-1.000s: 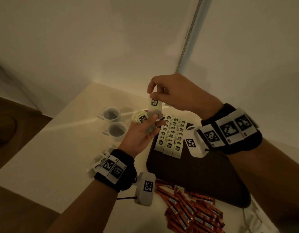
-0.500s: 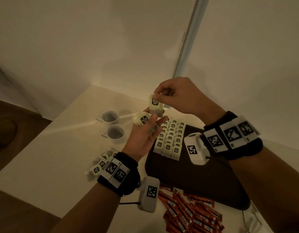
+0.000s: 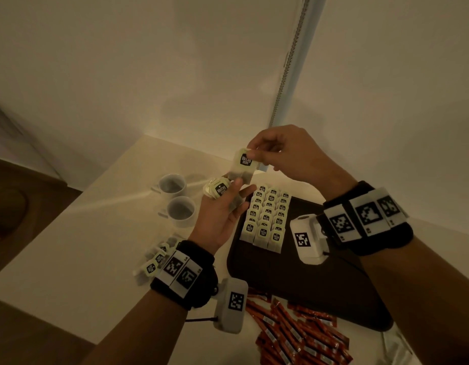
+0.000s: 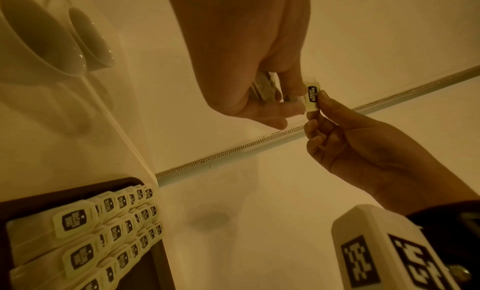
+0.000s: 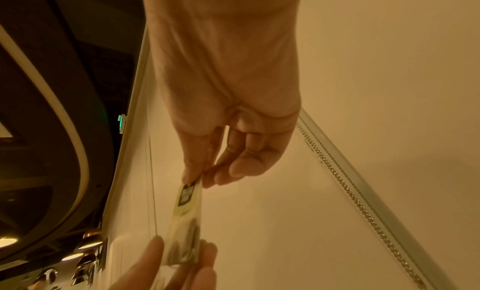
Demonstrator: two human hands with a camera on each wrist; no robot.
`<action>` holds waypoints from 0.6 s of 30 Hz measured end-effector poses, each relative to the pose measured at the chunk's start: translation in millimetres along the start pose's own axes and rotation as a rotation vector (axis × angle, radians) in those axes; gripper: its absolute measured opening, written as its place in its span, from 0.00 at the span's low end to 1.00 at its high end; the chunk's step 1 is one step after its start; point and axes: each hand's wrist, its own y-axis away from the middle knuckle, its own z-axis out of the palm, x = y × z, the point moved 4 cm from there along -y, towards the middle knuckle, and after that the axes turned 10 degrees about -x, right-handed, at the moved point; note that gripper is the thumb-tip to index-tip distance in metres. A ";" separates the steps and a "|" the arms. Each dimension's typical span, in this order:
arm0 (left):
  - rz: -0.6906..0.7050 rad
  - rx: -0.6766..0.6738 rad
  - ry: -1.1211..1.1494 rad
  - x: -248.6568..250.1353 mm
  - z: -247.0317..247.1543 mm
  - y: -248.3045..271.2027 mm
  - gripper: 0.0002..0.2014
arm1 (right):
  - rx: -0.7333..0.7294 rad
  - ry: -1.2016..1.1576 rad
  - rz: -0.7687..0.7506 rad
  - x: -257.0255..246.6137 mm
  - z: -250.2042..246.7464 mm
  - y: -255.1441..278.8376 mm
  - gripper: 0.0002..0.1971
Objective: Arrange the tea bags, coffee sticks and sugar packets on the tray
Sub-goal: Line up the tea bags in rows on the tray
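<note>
Tea bag (image 3: 243,164), one, labelled tag at top: pinched by that top edge between thumb and forefinger of my right hand (image 3: 286,154), hanging above the far-left corner of the tray (image 3: 307,291). My left hand (image 3: 223,209), palm up beneath it, touches its lower end with the fingertips and grips a small bunch of further tea bags (image 3: 218,188).

Surface: pale table (image 3: 83,246) set in a corner of cream walls; a metal strip with a beaded chain (image 3: 288,64) runs up the wall corner. Lighting dim and yellow.

On the tray, dark, rounded corners: three rows of tea bags (image 3: 267,217), overlapping, tags up, at the far-left part. Left of the tray: two white cups (image 3: 175,198). Near my left wrist: a loose cluster of tea bags (image 3: 155,259) on the table. Near edge: a heap of red coffee sticks (image 3: 294,330), off the tray.

Left wrist view only: the pinch seen from below, my right fingers (image 4: 315,117) curled under the tag (image 4: 312,94); the tray rows (image 4: 103,222) close up.

Right wrist view only: the tea bag (image 5: 185,222) edge-on, its dark contents visible, my left fingertips (image 5: 207,251) on either side of its lower end; a dark curved ceiling feature with lamps off to the left.

Both forearms raised over the table, wristbands with coded markers on each.
</note>
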 end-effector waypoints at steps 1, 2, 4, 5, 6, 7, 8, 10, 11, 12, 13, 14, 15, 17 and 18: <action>0.004 0.009 -0.020 0.8 -0.8 0.3 0.08 | 0.003 -0.008 0.000 2.2 0.0 0.8 0.02; 0.006 0.017 -0.036 1.2 -1.5 0.7 0.07 | 0.004 -0.015 -0.001 4.0 0.6 1.3 0.02; 0.000 0.020 -0.047 0.4 -1.2 1.5 0.04 | 0.001 -0.025 -0.004 6.1 2.5 2.3 0.01; -0.007 0.016 -0.048 -0.6 -0.7 1.6 0.04 | 0.001 -0.027 -0.005 6.7 3.1 2.7 0.01; -0.014 0.013 -0.051 -2.2 -0.2 1.3 0.04 | 0.004 -0.026 -0.007 7.1 3.3 2.9 0.01; -0.020 0.012 -0.058 -3.9 0.0 1.1 0.04 | 0.009 -0.020 -0.009 7.6 3.4 3.0 0.01; -0.027 0.011 -0.067 -5.5 0.1 1.1 0.05 | 0.014 -0.011 -0.012 8.3 3.5 3.0 0.01; -0.036 0.008 -0.076 -9.2 -0.6 0.8 0.05 | 0.018 0.012 -0.014 9.7 4.2 3.3 0.01; -0.041 0.005 -0.076 -10.8 -1.3 0.8 0.05 | 0.020 0.019 -0.012 10.9 4.4 3.6 0.01; -0.046 0.001 -0.074 -12.5 -2.6 0.5 0.05 | 0.025 0.019 -0.008 12.6 4.5 4.1 0.01; -0.049 -0.002 -0.070 -14.3 -4.9 0.2 0.07 | 0.032 0.011 -0.003 14.7 4.6 4.7 0.01; -0.049 0.002 -0.063 -15.9 -8.6 0.1 0.11 | 0.041 -0.001 0.004 18.0 4.9 5.9 0.01; -0.049 0.025 -0.052 -16.5 -14.6 0.2 0.15 | 0.049 -0.007 0.009 21.8 6.1 7.3 0.01; -0.053 0.114 -0.019 -14.9 -31.1 0.8 0.21 | 0.044 0.009 0.035 35.9 13.5 10.8 0.03; -0.060 0.153 0.009 -12.2 -39.5 0.7 0.23 | 0.024 0.018 0.065 47.0 20.3 12.8 0.03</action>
